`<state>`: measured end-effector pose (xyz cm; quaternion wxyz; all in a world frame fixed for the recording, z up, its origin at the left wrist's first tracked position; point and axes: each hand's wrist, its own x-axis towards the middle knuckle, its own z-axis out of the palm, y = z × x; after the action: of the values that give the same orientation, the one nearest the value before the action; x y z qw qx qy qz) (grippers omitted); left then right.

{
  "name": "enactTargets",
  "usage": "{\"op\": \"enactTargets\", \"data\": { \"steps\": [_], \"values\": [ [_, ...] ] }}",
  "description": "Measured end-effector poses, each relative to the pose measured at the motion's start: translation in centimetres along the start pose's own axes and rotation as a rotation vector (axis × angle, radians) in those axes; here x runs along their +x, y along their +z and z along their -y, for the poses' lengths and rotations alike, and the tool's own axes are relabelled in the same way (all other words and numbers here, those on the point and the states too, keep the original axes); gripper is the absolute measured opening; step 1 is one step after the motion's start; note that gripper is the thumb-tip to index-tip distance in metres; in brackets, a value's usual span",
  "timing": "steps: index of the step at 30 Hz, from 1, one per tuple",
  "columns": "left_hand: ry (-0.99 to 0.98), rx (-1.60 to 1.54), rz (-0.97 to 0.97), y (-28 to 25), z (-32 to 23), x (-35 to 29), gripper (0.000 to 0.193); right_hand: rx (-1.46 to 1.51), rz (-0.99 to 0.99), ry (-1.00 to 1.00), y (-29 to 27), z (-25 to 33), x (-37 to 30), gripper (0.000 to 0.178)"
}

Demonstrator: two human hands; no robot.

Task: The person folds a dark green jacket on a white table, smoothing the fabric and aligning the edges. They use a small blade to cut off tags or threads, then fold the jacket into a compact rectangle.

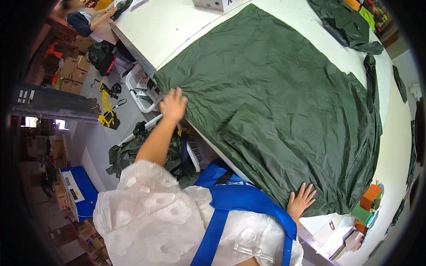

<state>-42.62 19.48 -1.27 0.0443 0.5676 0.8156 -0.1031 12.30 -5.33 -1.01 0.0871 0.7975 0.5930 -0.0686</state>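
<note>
A wide sheet of dark green, thin, crinkled fabric (275,84) lies spread over the white table in front of me. At its left edge my left hand (173,105) rests by the gathered, wrinkled border, its fingers extended and slightly apart. My right hand (301,200) lies flat on the near right part of the fabric with fingers spread. Neither hand grips anything. Folds and a raised, doubled layer run across the near middle of the sheet.
More dark green fabric (341,22) is heaped at the far right of the white table (151,31). Below the left edge stand a white basket (137,91) and a green fabric pile (133,153). Orange and green items (370,197) sit at the near right. Another person (82,22) works far left.
</note>
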Motion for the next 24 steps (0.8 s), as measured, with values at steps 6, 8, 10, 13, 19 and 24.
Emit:
{"op": "enactTargets", "data": {
  "steps": [6,8,10,13,19,24],
  "values": [
    [-0.367,-0.39,-0.153,-0.4,10.3,13.1,0.069,0.006,0.044,0.008,0.4,-0.4,-0.1,0.061],
    [-0.235,-0.565,-0.041,1.5,12.2,14.5,0.068,0.089,0.062,-0.068,-1.0,-0.7,-0.5,0.056],
    [-0.147,-0.575,-0.052,3.1,13.3,15.3,0.061,0.193,-0.13,-0.041,-1.7,-1.8,-2.7,0.059],
    [-0.271,-0.799,0.098,3.0,13.7,16.3,0.054,0.142,-0.216,0.11,-0.9,-3.4,-7.8,0.068],
    [-0.43,-1.069,0.151,2.5,13.3,15.5,0.05,0.015,-0.11,-0.039,-1.3,-2.5,-7.7,0.058],
    [-0.317,-1.461,0.088,-2.6,14.8,15.0,0.043,0.222,-0.047,-0.033,-4.0,-4.8,-7.3,0.031]
  ]
}}
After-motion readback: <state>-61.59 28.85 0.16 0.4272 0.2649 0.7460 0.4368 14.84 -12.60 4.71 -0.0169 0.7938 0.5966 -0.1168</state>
